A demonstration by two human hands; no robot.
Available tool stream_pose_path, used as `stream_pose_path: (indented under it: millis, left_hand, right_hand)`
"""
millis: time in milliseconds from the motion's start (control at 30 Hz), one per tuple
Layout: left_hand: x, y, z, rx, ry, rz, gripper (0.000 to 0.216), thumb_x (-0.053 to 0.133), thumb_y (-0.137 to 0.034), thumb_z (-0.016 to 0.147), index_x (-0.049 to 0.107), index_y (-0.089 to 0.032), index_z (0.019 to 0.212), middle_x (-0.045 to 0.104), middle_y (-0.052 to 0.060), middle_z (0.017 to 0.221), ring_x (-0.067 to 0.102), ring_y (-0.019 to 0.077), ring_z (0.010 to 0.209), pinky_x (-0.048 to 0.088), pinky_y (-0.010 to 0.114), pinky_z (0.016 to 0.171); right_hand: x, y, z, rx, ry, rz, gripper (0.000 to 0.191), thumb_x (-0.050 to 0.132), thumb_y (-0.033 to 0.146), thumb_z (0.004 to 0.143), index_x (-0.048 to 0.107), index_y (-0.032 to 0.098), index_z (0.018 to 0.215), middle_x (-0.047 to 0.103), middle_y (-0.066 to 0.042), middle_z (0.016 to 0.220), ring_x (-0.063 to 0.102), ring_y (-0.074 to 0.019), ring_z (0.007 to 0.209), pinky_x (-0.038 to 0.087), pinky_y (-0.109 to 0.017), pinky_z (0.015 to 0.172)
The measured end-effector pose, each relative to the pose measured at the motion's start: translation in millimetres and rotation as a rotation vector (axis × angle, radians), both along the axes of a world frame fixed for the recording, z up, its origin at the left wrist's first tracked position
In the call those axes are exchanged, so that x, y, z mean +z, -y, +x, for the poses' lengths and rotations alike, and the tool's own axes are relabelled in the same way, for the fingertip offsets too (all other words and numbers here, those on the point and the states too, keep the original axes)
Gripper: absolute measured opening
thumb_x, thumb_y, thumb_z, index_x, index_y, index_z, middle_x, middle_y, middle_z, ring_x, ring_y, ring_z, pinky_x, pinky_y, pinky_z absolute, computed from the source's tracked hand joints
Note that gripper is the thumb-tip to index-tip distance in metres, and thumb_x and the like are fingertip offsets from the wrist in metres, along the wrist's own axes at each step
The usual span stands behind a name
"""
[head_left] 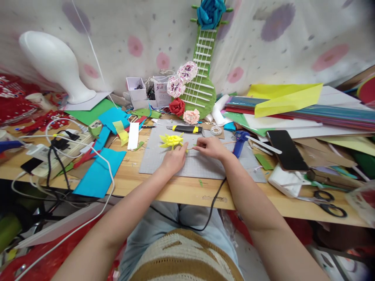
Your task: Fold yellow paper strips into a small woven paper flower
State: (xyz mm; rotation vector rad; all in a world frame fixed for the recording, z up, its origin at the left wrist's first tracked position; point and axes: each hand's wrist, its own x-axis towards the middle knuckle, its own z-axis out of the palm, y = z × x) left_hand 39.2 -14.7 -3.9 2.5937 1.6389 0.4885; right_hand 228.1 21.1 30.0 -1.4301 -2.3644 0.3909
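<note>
A yellow paper flower (171,141) with spiky petals lies on the grey cutting mat (152,158). My left hand (175,159) rests on the mat just below the flower, its fingers pinched at the flower's stem end. My right hand (211,147) is close beside it, fingers closed on a thin wooden stick (229,143) that runs out to the right. A black and yellow utility knife (185,128) lies just behind the flower, and a blue glue gun (240,142) sits to the right of my right hand.
A green cardboard guitar (201,82) with paper flowers leans on the wall. Coloured paper sheets (285,102), a phone (285,149) and scissors (329,203) crowd the right. Blue paper (99,171), a power strip (63,150) with cables and a white foam head (55,64) fill the left.
</note>
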Motion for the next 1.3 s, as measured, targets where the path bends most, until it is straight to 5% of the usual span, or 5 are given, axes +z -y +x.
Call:
stream_pose_path:
  millis: [367, 667, 867, 1100, 1300]
  left_hand:
    - [43.1, -12, -14, 0.139, -0.278, -0.180, 0.028, 0.041, -0.009, 0.077, 0.053, -0.011, 0.102, 0.061, 0.014, 0.102, 0.060, 0.0245, 0.093, 0.047, 0.033, 0.075]
    - [15.0, -13, -45, 0.147, -0.060, 0.003, 0.032, 0.035, -0.003, 0.079, 0.057, -0.016, 0.098, 0.061, 0.010, 0.095, 0.058, 0.0227, 0.089, 0.046, 0.032, 0.074]
    - [-2.9, -19, -53, -0.046, 0.201, 0.079, 0.016, 0.043, -0.020, 0.086, 0.057, -0.016, 0.091, 0.059, 0.007, 0.090, 0.055, 0.0185, 0.087, 0.045, 0.030, 0.078]
    - [-4.1, -23, -56, -0.202, 0.327, -0.017, 0.014, 0.041, -0.015, 0.084, 0.055, -0.017, 0.080, 0.054, 0.003, 0.080, 0.052, 0.0143, 0.080, 0.044, 0.027, 0.074]
    - [-0.3, -19, -56, -0.205, 0.401, -0.074, 0.024, 0.048, -0.004, 0.065, 0.052, -0.017, 0.085, 0.050, 0.000, 0.076, 0.047, 0.0109, 0.066, 0.041, 0.022, 0.061]
  right_hand:
    - [-8.0, 3, -16, 0.043, -0.025, 0.043, 0.022, 0.054, 0.038, 0.081, 0.059, 0.019, 0.072, 0.064, 0.000, 0.068, 0.052, -0.0116, 0.061, 0.028, -0.023, 0.057]
    - [-25.2, 7, -47, -0.004, 0.014, 0.219, 0.017, 0.048, 0.033, 0.087, 0.060, 0.020, 0.085, 0.065, -0.003, 0.079, 0.055, -0.0158, 0.075, 0.028, -0.025, 0.058]
    - [-29.3, 8, -55, 0.129, -0.029, 0.335, 0.014, 0.044, 0.017, 0.087, 0.058, 0.019, 0.087, 0.063, -0.005, 0.086, 0.051, -0.0187, 0.082, 0.034, -0.027, 0.067]
    - [-31.6, 4, -52, 0.240, -0.260, 0.388, 0.010, 0.046, 0.014, 0.084, 0.055, 0.018, 0.080, 0.062, -0.006, 0.080, 0.049, -0.0178, 0.079, 0.038, -0.028, 0.073]
    - [-37.1, 1, -54, 0.299, -0.191, 0.369, 0.011, 0.045, 0.015, 0.085, 0.055, 0.019, 0.080, 0.062, -0.005, 0.079, 0.050, -0.0172, 0.077, 0.038, -0.029, 0.073]
